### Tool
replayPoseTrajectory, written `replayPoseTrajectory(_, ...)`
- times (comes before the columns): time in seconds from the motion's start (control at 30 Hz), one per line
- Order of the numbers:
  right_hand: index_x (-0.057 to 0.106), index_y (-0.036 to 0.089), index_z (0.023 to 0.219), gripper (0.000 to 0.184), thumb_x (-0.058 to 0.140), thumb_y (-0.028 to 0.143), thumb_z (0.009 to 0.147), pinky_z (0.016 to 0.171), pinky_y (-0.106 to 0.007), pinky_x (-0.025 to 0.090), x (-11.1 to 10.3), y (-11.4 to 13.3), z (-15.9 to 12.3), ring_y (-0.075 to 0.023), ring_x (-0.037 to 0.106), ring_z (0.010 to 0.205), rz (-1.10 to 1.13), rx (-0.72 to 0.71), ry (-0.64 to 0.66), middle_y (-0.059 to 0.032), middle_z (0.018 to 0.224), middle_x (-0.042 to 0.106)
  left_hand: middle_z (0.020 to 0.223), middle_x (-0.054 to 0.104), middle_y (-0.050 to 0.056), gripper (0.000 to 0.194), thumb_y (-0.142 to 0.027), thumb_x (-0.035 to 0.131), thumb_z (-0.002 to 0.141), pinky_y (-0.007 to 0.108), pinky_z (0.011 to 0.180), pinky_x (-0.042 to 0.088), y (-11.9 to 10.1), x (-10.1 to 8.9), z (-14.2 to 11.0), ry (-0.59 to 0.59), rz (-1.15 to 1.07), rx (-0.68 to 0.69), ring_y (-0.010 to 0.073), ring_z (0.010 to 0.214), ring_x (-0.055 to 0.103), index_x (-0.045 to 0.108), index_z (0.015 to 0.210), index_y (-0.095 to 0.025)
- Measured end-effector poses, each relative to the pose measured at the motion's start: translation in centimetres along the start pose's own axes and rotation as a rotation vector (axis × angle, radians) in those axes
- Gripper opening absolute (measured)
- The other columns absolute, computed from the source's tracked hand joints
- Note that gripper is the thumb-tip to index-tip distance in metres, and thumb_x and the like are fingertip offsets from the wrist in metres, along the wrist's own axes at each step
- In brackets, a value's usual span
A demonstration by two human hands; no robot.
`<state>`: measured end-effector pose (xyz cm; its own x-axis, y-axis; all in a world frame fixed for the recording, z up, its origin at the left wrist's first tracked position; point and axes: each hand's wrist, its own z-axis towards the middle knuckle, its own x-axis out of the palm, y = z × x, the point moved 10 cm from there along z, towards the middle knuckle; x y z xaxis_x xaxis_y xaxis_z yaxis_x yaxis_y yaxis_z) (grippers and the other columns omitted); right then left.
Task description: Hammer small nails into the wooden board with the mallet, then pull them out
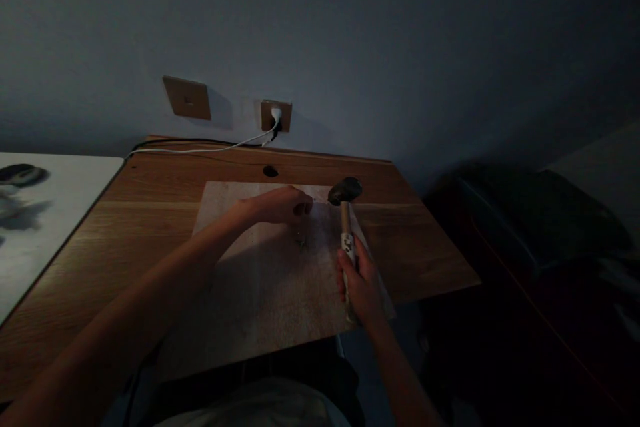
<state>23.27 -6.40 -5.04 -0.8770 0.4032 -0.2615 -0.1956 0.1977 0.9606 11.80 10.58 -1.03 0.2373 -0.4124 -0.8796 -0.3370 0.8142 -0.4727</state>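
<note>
My right hand is closed round the wooden handle of a hammer, whose dark head is raised above a pale board lying on the wooden desk. My left hand reaches over the far part of the board with its fingers curled together in a pinch. What the fingers hold is too small and dark to make out. A small dark mark or object sits on the board just below the left hand.
A white cable runs along the desk's back edge to a plug in a wall socket. A blank wall plate is left of it. A white surface adjoins the desk on the left. Dark furniture stands to the right.
</note>
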Motion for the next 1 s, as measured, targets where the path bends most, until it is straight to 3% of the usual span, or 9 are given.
replayPoseTrajectory(0.13,0.055,0.02,0.136,0.054,0.06,0.052,0.093,0.03,-0.017,0.037,0.1,-0.3,0.2,-0.0095,0.041,0.038,0.01,0.001,0.006,0.0108,0.057,0.046,0.09,0.073,0.002,0.028,-0.011,0.064,0.071,0.024,0.071,0.046,1.8,-0.8,-0.5,-0.023,-0.036,-0.019,0.0161,0.078,0.066,0.075,0.096,-0.019)
replayPoseTrajectory(0.23,0.054,0.02,0.137,0.055,0.06,0.052,0.093,0.029,-0.017,0.038,0.0,-0.4,0.3,-0.0094,0.042,0.039,0.013,0.006,-0.001,0.0109,0.057,0.046,0.092,0.073,0.003,0.028,-0.014,0.069,0.068,0.025,0.07,0.046,1.6,-0.6,-0.8,-0.004,-0.004,-0.004,0.0173,0.079,0.066,0.075,0.095,-0.019)
replayPoseTrajectory(0.43,0.055,0.019,0.134,0.053,0.059,0.052,0.093,0.03,-0.017,0.038,0.1,0.2,0.1,-0.0092,0.041,0.038,-0.008,-0.009,0.001,0.0116,0.055,0.045,0.078,0.07,0.0,0.01,-0.016,0.071,0.07,0.025,0.062,0.041,1.0,0.3,-0.7,0.0,0.055,-0.005,0.0157,0.069,0.062,0.07,0.078,-0.02)
replayPoseTrajectory(0.77,0.055,0.02,0.133,0.053,0.06,0.053,0.092,0.03,-0.017,0.038,0.1,0.0,0.2,-0.0095,0.042,0.038,0.007,-0.001,0.006,0.0107,0.057,0.047,0.075,0.069,0.002,0.01,-0.014,0.066,0.07,0.026,0.061,0.043,3.6,-1.9,-1.0,-0.206,0.052,-0.096,0.0169,0.067,0.062,0.068,0.079,-0.019)
replayPoseTrajectory(1.0,0.056,0.02,0.132,0.051,0.059,0.052,0.093,0.03,-0.017,0.037,0.2,0.2,0.1,-0.0096,0.04,0.038,0.009,-0.012,0.012,0.0107,0.056,0.047,0.085,0.076,0.003,0.03,-0.011,0.063,0.075,0.025,0.072,0.05,4.3,-2.7,-0.8,-0.346,-0.12,-0.104,0.0161,0.074,0.068,0.07,0.104,-0.017)
